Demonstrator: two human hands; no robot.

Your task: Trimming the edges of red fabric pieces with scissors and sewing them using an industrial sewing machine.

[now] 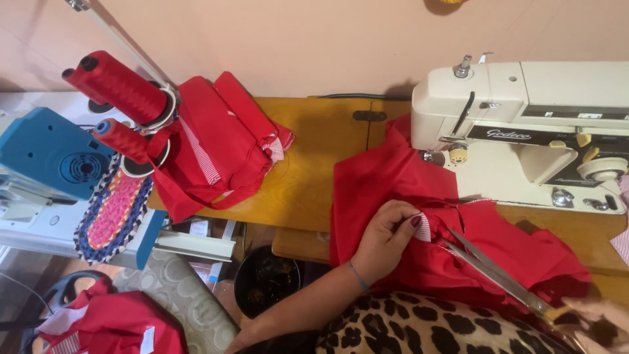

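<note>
Left hand pinches red garment at striped trim | right hand, 4 o'clock, closed on scissors | I'd keep fabric taut, blades beside trim.

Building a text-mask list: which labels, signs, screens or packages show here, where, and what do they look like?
Sewing machine nameplate: dark strip with pale script along the cream arm, upper right.
Smaller dark label strip: higher on the same arm, pale marks too small to tell.
No screens, signs or packages visible.
</note>
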